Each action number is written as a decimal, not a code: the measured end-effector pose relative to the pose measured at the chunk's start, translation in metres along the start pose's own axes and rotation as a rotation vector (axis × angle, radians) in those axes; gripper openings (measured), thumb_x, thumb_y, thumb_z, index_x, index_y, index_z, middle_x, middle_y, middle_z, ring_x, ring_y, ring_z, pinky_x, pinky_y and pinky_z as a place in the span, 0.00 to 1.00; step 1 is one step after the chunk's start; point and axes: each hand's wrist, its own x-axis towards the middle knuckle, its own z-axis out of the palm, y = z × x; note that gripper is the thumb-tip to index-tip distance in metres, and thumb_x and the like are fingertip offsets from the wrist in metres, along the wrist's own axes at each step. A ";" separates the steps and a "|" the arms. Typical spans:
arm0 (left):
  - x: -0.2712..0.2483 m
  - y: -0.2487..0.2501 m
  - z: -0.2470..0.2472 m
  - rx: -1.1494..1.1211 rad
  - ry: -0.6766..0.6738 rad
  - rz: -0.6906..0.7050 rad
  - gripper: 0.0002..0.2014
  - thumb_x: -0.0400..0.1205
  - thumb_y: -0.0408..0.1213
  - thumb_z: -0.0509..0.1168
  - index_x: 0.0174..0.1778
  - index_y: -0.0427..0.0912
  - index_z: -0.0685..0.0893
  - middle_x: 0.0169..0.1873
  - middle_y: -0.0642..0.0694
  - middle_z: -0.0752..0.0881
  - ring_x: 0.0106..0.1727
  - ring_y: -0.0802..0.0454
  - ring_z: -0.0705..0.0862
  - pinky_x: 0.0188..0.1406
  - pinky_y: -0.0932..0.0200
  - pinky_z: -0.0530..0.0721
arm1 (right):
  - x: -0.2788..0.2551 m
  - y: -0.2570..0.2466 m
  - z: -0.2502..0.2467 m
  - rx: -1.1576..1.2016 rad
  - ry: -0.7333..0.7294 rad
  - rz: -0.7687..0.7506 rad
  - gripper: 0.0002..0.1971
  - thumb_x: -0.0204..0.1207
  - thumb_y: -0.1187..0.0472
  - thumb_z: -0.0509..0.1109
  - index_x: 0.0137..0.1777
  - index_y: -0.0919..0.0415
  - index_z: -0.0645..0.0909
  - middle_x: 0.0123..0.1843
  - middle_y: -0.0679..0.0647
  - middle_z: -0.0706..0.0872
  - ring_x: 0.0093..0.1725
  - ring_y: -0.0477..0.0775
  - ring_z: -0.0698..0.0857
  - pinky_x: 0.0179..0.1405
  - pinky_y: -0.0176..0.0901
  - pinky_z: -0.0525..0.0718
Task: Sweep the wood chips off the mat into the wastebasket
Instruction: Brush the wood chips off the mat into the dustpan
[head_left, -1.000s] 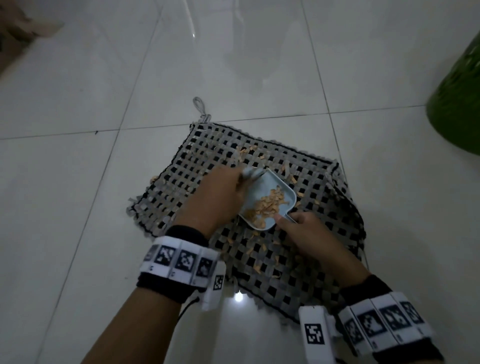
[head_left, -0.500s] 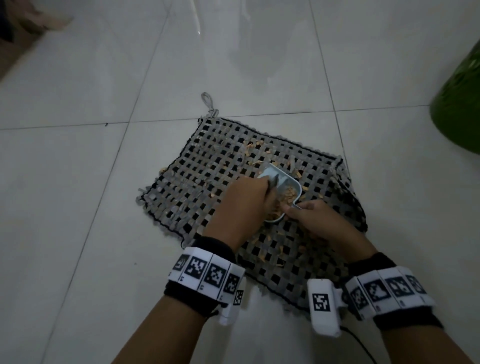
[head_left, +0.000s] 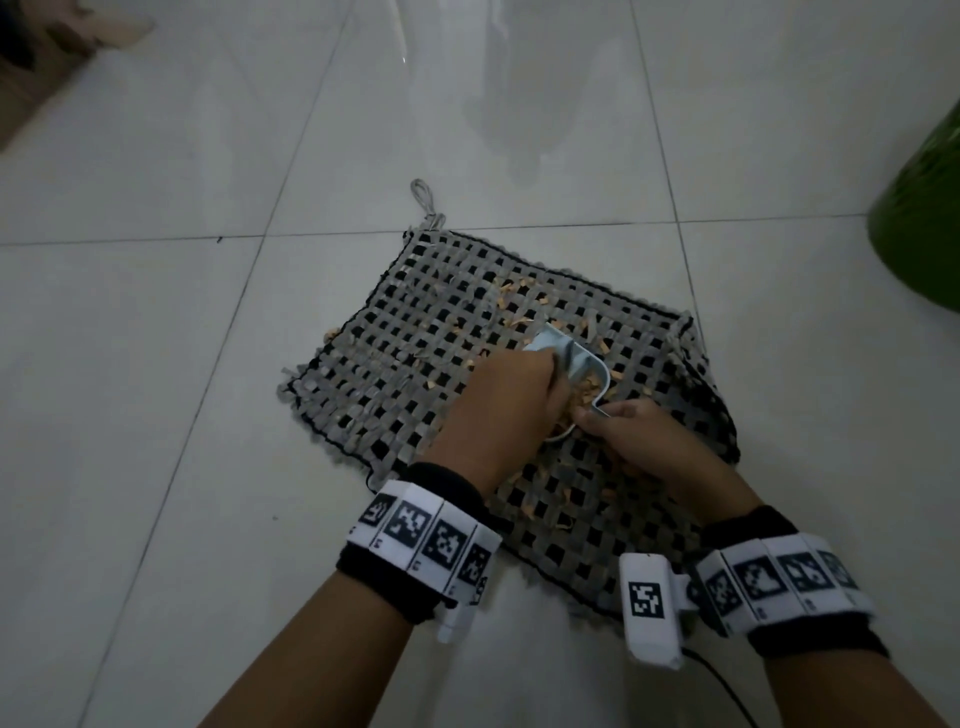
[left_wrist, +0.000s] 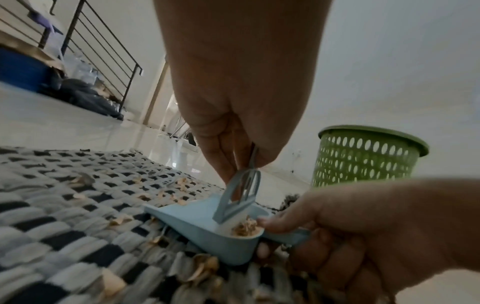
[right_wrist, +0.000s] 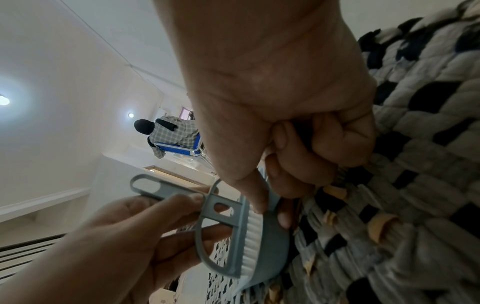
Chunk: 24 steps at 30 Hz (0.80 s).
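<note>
Wood chips (head_left: 589, 395) are being gathered in the pale blue dustpan (head_left: 576, 364), which lies on the woven mat (head_left: 415, 332), mouth turned toward the mat's far edge, long axis running from that edge back to the handle. Its handle is gripped by the right hand (head_left: 636, 431). A small brush (left_wrist: 239, 197) is pinched by its handle in the left hand (head_left: 504, 400), bristles inside the pan. Many chips are left scattered around the dustpan; nothing seems emptied yet into the green wastebasket (left_wrist: 363, 162), well beyond the mat's right side.
</note>
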 end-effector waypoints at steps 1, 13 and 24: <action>0.001 0.001 0.000 -0.016 0.029 0.010 0.15 0.90 0.42 0.58 0.38 0.43 0.78 0.24 0.55 0.73 0.22 0.60 0.71 0.22 0.68 0.62 | 0.000 0.000 0.000 -0.002 -0.004 0.000 0.17 0.80 0.44 0.69 0.36 0.55 0.85 0.19 0.45 0.74 0.17 0.42 0.71 0.23 0.36 0.66; -0.006 0.012 0.009 0.040 0.031 0.072 0.13 0.90 0.42 0.60 0.53 0.37 0.86 0.37 0.42 0.91 0.34 0.47 0.88 0.34 0.53 0.88 | -0.001 0.004 -0.004 -0.017 -0.009 -0.070 0.21 0.80 0.45 0.69 0.37 0.64 0.80 0.17 0.47 0.68 0.15 0.44 0.64 0.16 0.32 0.62; -0.033 -0.096 -0.058 0.234 0.334 -0.302 0.17 0.89 0.44 0.60 0.40 0.38 0.85 0.26 0.47 0.84 0.24 0.49 0.80 0.24 0.54 0.78 | -0.004 -0.009 0.017 -0.177 -0.195 -0.124 0.20 0.79 0.45 0.71 0.46 0.65 0.90 0.20 0.45 0.81 0.14 0.39 0.72 0.17 0.29 0.68</action>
